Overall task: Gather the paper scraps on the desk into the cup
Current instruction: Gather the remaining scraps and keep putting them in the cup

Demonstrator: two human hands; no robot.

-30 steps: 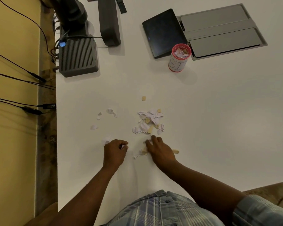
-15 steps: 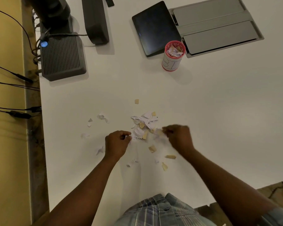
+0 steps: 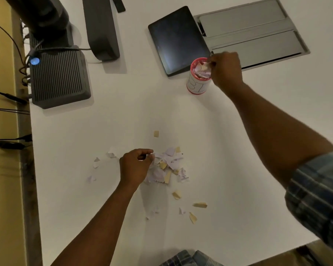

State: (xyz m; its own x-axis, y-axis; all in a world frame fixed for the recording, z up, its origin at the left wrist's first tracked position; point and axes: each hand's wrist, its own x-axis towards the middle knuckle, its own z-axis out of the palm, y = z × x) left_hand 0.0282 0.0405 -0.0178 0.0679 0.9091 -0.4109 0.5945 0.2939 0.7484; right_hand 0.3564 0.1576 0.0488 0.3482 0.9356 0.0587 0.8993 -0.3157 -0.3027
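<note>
A small white cup point(image 3: 198, 85) with a red rim stands on the white desk point(image 3: 219, 150), full of paper scraps. My right hand point(image 3: 226, 70) is over its right rim, fingers pinched on a scrap at the opening. A pile of white and tan paper scraps point(image 3: 168, 166) lies mid-desk. My left hand point(image 3: 136, 166) rests against the pile's left side, thumb and fingers pinched on scraps. Loose scraps point(image 3: 181, 194) lie nearer me, a few more scraps point(image 3: 96, 164) to the left, and one tan scrap point(image 3: 156, 134) sits above the pile.
A dark tablet point(image 3: 177, 39) lies just behind the cup, next to a grey recessed panel point(image 3: 254, 35). A ribbed black box point(image 3: 59, 77) with a blue light and a monitor stand point(image 3: 102, 29) sit at the back left. Cables hang past the desk's left edge.
My right hand has gone from the scrap pile up to the cup with a scrap. My left hand has shifted right, against the pile.
</note>
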